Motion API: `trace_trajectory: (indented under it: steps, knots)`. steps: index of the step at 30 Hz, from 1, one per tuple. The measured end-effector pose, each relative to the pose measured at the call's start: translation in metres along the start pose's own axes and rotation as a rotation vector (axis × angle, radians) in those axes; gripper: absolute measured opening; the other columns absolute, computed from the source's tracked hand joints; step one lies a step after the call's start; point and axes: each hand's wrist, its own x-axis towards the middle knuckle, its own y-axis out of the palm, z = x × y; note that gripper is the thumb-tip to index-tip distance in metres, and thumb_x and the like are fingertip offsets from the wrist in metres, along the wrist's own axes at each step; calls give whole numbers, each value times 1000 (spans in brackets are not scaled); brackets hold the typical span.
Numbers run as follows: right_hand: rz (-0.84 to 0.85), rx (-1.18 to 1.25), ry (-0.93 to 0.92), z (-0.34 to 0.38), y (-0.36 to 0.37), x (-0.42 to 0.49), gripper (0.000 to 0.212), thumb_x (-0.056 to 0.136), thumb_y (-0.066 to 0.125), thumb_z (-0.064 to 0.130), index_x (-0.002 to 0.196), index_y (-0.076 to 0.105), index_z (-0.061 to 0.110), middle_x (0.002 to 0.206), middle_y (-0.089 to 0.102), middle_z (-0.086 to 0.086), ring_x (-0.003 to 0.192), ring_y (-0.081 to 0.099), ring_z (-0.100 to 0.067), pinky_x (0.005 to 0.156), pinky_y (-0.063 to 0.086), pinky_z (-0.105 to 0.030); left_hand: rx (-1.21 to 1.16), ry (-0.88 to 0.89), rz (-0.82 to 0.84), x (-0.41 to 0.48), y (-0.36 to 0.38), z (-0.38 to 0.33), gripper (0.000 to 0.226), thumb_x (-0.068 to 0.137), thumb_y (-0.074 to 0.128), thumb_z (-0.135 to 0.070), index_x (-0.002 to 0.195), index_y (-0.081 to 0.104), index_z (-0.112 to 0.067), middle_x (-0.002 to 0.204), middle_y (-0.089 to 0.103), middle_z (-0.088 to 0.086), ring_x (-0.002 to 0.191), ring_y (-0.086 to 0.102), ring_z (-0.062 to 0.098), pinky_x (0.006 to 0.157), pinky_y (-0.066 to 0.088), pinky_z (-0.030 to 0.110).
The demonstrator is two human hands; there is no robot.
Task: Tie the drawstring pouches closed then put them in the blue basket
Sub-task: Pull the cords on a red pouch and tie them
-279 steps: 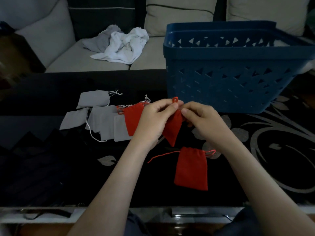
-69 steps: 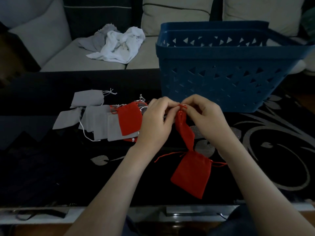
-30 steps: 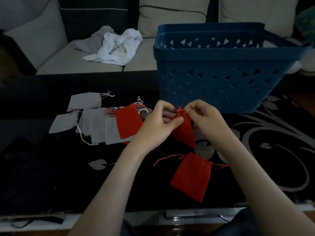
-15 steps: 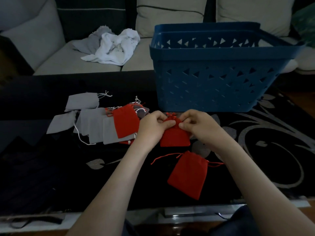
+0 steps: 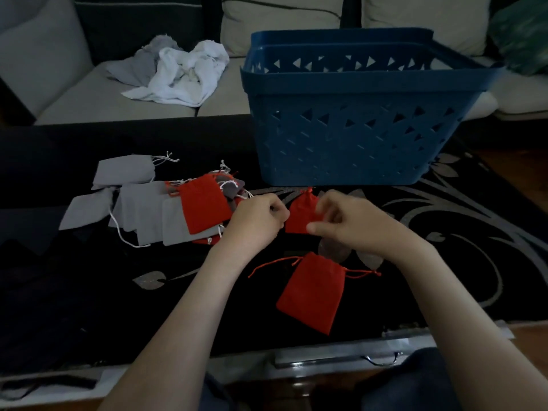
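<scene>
Held pouch (image 5: 301,213): gripped between the left hand (image 5: 258,219) and the right hand (image 5: 353,223), low over the counter (image 5: 89,292). Basket (image 5: 355,137): set on the counter just behind both hands. Pile of pouches (image 5: 166,212): spread on the counter left of the left hand, its near edge just beside that hand. Flat pouch (image 5: 312,292): laid on the counter before the hands, towards the body. Crumpled cloth (image 5: 181,75): placed on the sofa (image 5: 89,96), well behind the left hand, beyond the counter.
</scene>
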Motion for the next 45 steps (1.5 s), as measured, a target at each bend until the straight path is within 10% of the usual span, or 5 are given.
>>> trace_trajectory:
  steps: [5,18,24,45]
  knots:
    - [328,-259,-23,-4,6,-16,29,76,73,45,91,56,28,101,50,8,97,48,-10,79,40,-25,76,6,37,-7,1,0,14,92,58,-29,85,65,-20,75,67,-6,69,61,9,71,53,31]
    - [63,108,-178,-8,3,-9,21,87,62,10,81,45,20,81,52,8,75,47,-9,70,40,-24,-85,21,335,-16,4,-8,36,100,40,-37,92,66,-15,89,69,1,88,64,18,90,49,37]
    - [49,213,-208,-8,0,0,20,90,56,2,84,44,16,81,50,5,72,44,-7,66,38,-19,-576,-209,347,-14,-15,-14,29,102,40,-23,85,61,-12,75,63,0,65,56,7,61,45,15]
    - [104,276,-195,-4,0,5,23,90,59,5,79,46,20,78,50,6,74,46,-10,70,38,-28,-642,-216,269,-11,-28,-7,10,93,57,-11,85,63,-13,61,64,-9,56,55,1,55,44,12]
